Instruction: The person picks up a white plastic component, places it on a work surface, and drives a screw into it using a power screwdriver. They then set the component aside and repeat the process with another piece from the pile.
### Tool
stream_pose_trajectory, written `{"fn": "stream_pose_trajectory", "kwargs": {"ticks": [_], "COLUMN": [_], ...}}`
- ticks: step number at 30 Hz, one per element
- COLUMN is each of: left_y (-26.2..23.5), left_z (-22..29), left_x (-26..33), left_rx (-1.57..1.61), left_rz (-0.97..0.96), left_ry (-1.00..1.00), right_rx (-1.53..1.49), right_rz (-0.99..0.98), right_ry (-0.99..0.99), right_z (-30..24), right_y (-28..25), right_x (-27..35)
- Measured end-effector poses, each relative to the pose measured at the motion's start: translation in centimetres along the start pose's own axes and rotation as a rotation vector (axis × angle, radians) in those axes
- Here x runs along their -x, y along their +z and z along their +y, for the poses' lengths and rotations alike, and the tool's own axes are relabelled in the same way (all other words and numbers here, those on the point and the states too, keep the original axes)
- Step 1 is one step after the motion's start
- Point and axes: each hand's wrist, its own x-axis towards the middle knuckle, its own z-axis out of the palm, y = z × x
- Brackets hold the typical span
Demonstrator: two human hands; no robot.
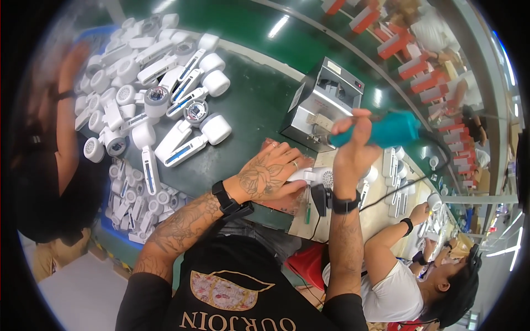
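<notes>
My right hand (353, 143) is wrapped round a teal electric screwdriver (389, 130), held roughly level. Its tip points left, at the front of a metal box-shaped screw feeder (323, 91); whether it touches cannot be made out. Below it, my left hand (270, 172) lies over a white plastic unit (301, 176) on the bench, its fingers curled on one end. A round grilled head (327, 176) shows at the unit's other end, beside my right wrist. The left palm and the unit's underside are hidden.
Many white units (157, 63) are heaped on the green bench (243, 83) at left. Smaller white parts (138, 201) fill a blue-edged tray nearer me. A co-worker's arm (69, 121) is at far left; another person in white (395, 287) works at right. A black cable (397, 190) crosses the bench.
</notes>
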Motion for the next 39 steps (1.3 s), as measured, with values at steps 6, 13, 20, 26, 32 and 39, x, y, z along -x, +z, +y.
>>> {"fn": "stream_pose_trajectory", "kwargs": {"ticks": [6, 13, 20, 26, 32, 39], "left_y": [-0.5, 0.0, -0.4, -0.4, -0.1, -0.3], "left_z": [0.5, 0.0, 0.1, 0.4, 0.0, -0.5], "left_x": [-0.3, 0.2, 0.0, -0.1, -0.6, -0.3], "left_rx": [0.041, 0.009, 0.061, 0.081, 0.035, 0.118], "left_rz": [-0.055, 0.018, -0.031, -0.053, -0.022, 0.068], "left_ry": [-0.024, -0.018, -0.037, -0.049, -0.008, 0.017], "right_rx": [-0.067, 0.044, -0.012, -0.042, -0.107, -0.139], "right_rz": [-0.053, -0.044, -0.094, -0.07, -0.07, 0.017], "right_ry": [-0.07, 0.061, 0.079, 0.1, 0.103, 0.118], "right_z": [3.2, 0.3, -1.7, -1.1, 0.1, 2.6], "right_y": [0.1, -0.8, -3.2, -3.9, -3.9, -4.8], "right_x": [-1.3, 1.9, 5.8, 6.6, 6.7, 7.1]}}
